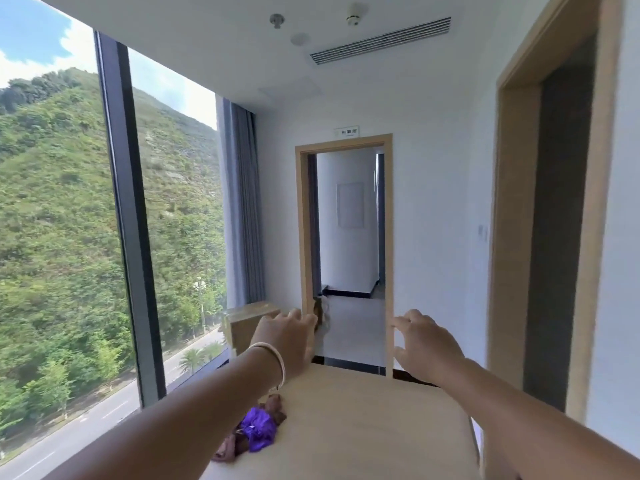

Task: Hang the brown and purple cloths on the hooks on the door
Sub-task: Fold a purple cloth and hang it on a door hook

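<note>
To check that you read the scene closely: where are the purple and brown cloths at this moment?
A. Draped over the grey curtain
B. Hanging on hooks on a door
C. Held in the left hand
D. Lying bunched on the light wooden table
D: the purple cloth and brown cloth lie bunched on the table, while both hands, left hand and right hand, are raised and hold nothing.

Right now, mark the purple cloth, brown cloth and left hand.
purple cloth (258,432), head view, middle of the crumpled bundle
brown cloth (275,407), head view, upper bunched part beside the purple
left hand (289,336), head view, back of the hand
</note>
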The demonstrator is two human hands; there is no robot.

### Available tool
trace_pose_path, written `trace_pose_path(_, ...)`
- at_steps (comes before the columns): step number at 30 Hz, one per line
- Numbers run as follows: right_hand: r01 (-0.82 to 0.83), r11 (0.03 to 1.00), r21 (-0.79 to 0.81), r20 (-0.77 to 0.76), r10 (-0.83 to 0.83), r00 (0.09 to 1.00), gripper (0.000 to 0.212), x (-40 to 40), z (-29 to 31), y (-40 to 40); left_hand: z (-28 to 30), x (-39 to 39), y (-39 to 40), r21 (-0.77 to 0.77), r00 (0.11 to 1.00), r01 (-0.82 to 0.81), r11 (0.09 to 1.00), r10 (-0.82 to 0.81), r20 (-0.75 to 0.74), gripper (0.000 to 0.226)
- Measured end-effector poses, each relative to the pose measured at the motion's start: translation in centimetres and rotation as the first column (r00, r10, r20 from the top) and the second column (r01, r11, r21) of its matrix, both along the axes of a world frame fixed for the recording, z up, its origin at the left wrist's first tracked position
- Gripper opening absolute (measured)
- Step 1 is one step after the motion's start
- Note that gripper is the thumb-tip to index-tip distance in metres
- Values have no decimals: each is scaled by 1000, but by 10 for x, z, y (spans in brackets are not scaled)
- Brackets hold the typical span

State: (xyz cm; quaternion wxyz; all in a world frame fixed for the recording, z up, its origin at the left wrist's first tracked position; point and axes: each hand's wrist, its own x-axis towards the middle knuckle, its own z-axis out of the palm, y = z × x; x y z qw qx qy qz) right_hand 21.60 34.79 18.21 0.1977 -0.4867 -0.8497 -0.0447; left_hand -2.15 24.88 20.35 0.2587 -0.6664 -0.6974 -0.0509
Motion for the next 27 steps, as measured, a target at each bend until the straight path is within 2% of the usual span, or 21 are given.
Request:
trace_pose_path(8,141,989,-51,91,-136,987,50,33,-21,91,-24,15,134,-60,991,131,990,-132,-14,46)
trace_pose_path(14,244,969,-27,121,-239,964,49,24,11,181,-10,-14,239,-55,980,199,978,-198,24,40)
trace_pose_path(20,276,960,35,63,-278,959,51,3,43,257,20,-40,338,6,975,220,976,-220,38,44)
trace_pose_path(27,299,954,-24,137,-293,946,51,4,10,332,-10,-29,418,-74,963,269,960,-269,6,41)
